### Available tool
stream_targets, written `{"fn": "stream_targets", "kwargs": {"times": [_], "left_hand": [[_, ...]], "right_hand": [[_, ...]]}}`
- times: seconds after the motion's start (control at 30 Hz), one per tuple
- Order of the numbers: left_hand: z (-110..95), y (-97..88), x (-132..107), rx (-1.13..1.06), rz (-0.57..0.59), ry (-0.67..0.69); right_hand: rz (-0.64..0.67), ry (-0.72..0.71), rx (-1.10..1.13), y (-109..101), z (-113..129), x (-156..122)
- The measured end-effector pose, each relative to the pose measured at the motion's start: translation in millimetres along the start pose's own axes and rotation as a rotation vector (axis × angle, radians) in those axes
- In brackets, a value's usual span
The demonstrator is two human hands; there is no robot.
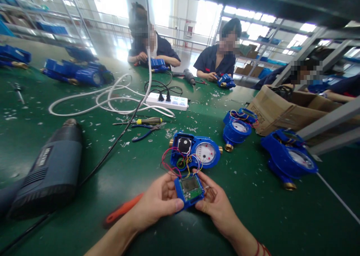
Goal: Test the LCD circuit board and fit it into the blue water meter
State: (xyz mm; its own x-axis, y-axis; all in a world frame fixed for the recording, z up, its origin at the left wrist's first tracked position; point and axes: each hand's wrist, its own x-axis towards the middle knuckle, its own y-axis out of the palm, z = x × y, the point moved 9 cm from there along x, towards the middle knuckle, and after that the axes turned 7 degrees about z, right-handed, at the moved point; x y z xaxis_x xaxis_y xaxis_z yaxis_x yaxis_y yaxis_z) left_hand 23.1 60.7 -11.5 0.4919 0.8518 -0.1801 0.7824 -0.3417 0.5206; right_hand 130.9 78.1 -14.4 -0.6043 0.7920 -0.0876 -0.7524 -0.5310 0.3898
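Between my two hands is a small blue display module (189,188) with a grey screen and a green circuit board. My left hand (160,198) grips its left side, the thumb along the lower edge. Fingers of my right hand (212,198) close on its right side. Thin red, yellow and white wires run from the module to an opened blue water meter (208,154) just beyond, whose round dial faces up beside an open compartment. An orange-handled tool (123,209) lies partly behind my left forearm.
A heat gun (52,166) lies at left. Pliers (144,132), a yellow-black screwdriver (149,121) and a white power strip (167,101) are further back. More water meters (237,128) and a cardboard box (277,107) stand right. Two people work across the green table (95,196), which has scattered scraps.
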Motion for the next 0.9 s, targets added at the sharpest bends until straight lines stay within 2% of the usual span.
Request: {"fn": "stream_targets", "kwargs": {"times": [0.07,0.13,0.2,0.43,0.9], "left_hand": [[2,-2.8,0,0.040,-0.037,-0.011],[4,-14.2,0,0.093,-0.149,-0.026],[8,-22.1,0,0.102,-0.213,-0.043],[10,-23.5,2,0.094,-0.206,-0.080],[9,-25.4,3,0.089,-0.196,-0.038]], "right_hand": [[-0.053,-0.030,-0.045,-5,5,-1],[-0.091,-0.068,-0.102,-8,10,-3],[-0.111,-0.091,-0.177,-10,14,-4],[-0.129,-0.084,-0.323,-11,18,-7],[-0.170,-0.127,-0.511,-15,22,-10]]}}
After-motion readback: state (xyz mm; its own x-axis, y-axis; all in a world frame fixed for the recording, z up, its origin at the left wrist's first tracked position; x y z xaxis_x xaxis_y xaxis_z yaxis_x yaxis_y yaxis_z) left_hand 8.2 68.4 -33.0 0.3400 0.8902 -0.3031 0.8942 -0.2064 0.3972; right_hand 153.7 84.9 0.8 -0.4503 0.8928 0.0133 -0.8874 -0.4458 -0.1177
